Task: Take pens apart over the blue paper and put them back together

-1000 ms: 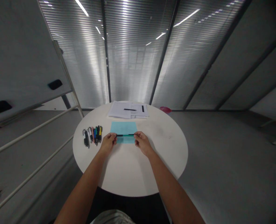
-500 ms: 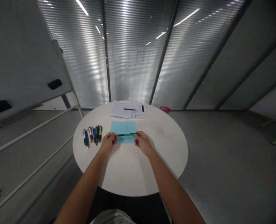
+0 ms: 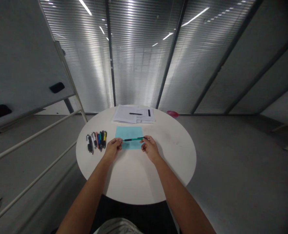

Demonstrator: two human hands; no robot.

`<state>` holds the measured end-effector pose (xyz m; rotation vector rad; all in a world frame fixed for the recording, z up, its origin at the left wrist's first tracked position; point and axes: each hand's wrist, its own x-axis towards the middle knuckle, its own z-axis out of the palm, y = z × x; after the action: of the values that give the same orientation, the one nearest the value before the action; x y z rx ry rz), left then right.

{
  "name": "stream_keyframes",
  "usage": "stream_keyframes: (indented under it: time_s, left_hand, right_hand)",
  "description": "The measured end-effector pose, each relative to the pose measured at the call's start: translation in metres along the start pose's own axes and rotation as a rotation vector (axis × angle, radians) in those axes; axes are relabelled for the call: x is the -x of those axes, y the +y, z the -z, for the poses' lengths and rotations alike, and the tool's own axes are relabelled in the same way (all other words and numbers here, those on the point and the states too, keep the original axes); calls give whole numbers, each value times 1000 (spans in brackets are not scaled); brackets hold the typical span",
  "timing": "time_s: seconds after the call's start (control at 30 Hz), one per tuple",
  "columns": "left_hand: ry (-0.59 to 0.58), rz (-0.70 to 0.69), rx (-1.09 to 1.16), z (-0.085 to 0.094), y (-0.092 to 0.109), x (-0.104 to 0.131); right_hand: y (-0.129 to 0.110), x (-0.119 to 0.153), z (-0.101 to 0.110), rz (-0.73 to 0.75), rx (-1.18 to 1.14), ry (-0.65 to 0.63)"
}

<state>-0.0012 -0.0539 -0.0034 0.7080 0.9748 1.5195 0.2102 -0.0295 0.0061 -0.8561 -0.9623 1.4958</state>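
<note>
A green pen (image 3: 135,139) with a black grip is held level between my two hands, above a light blue sheet of paper (image 3: 129,131). My left hand (image 3: 114,148) is closed on the pen's tip end. On the other end, which has a dark clip, the fingers of my right hand (image 3: 150,147) pinch the pen. The blue sheet lies on a round white table (image 3: 134,175). To the left of my left hand, a row of several pens (image 3: 96,142) in white, black, red, blue, green and yellow lies on the tabletop.
White papers (image 3: 125,114) are stacked at the table's far edge, with a black pen (image 3: 135,114) on top. A whiteboard on a metal frame (image 3: 78,97) stands at the left. Behind the table are glass panels with blinds (image 3: 136,65). A pink object (image 3: 172,114) shows beyond the far-right edge.
The pen has risen slightly at its right end, and more of its tip end shows beside my left fingers. My right hand has shifted a little to the right.
</note>
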Motion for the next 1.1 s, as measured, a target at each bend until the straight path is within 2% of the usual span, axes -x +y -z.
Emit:
stream_keyframes:
  time_s: [0.23, 0.47, 0.63, 0.77, 1.0, 1.1]
  left_hand:
    - [-21, -17, -15, -1, 1, 2]
    - [-13, -13, -11, 6, -4, -2]
    - [23, -5, 63, 6, -1, -3]
    - [55, 9, 106, 6, 2, -2]
    - [93, 25, 160, 8, 5, -3]
    - [90, 17, 152, 9, 2, -5]
  right_hand:
    - [-5, 2, 1, 55, 11, 44]
    - [-8, -2, 5, 127, -39, 199]
    - [-11, -6, 9, 147, -137, 331]
    - [-13, -8, 13, 166, -176, 383]
    - [-13, -11, 19, 282, -65, 466]
    - [-14, -11, 19, 350, 37, 459]
